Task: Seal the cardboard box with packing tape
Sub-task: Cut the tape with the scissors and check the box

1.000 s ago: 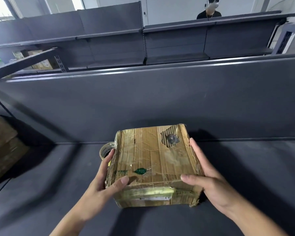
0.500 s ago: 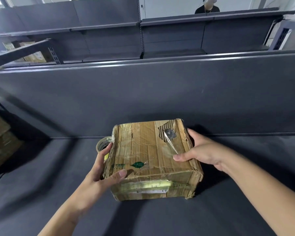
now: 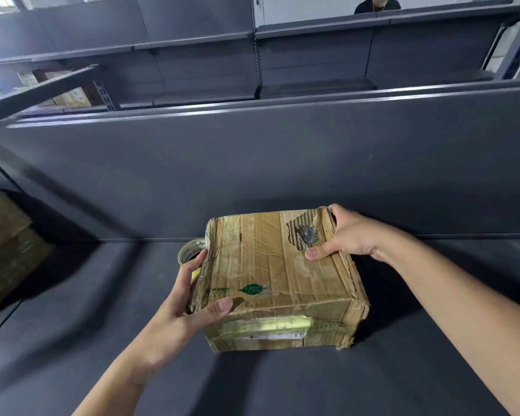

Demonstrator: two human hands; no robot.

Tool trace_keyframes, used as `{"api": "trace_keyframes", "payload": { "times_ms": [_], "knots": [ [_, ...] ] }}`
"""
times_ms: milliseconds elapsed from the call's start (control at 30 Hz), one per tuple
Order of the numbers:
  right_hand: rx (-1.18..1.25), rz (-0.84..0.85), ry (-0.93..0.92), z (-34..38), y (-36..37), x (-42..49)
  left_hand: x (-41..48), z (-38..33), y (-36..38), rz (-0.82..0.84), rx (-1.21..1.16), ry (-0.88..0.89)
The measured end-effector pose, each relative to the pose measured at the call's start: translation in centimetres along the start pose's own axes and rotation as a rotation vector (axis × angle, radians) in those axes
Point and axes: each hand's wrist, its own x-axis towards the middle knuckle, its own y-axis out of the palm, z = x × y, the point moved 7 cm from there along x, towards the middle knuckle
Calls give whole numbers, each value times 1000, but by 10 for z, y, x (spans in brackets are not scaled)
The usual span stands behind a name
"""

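Observation:
A worn brown cardboard box (image 3: pixel 270 265) with old tape and a green leaf mark sits on the dark shelf surface (image 3: pixel 72 340). Its top has a torn patch near the far right corner. My left hand (image 3: pixel 189 298) grips the box's near left corner, thumb on top. My right hand (image 3: pixel 348 235) grips the far right corner, thumb pressed on top beside the torn patch. A roll of packing tape (image 3: pixel 189 250) stands just behind the left hand, against the box's left side and partly hidden.
A tall dark back panel (image 3: pixel 252 163) rises right behind the box. Stacked brown cartons (image 3: pixel 6 244) sit at the far left. More dark shelving stands beyond, and a person (image 3: pixel 376 3) is at the top edge.
My right hand has moved from the box's near right side up to its far right corner. The left hand has kept its grip. The view has tilted slightly.

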Motion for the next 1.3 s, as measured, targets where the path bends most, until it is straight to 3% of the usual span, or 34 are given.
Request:
{"api": "trace_keyframes", "payload": {
  "times_ms": [633, 700, 900, 1133, 1300],
  "knots": [
    [-284, -246, -167, 27, -23, 20, 3, -1, 2, -24, -4, 1],
    [-227, -204, -178, 26, -23, 19, 2, -2, 2, -28, 2, 13],
    [-45, 233, -132, 8, -14, 17, 0, 0, 2, -38, 21, 38],
    [-528, 143, -172, 29, -17, 25, 5, 3, 1, -38, 29, 35],
    [-522, 145, -215, 26, -19, 28, 5, 6, -1, -25, 40, 45]
  ]
}}
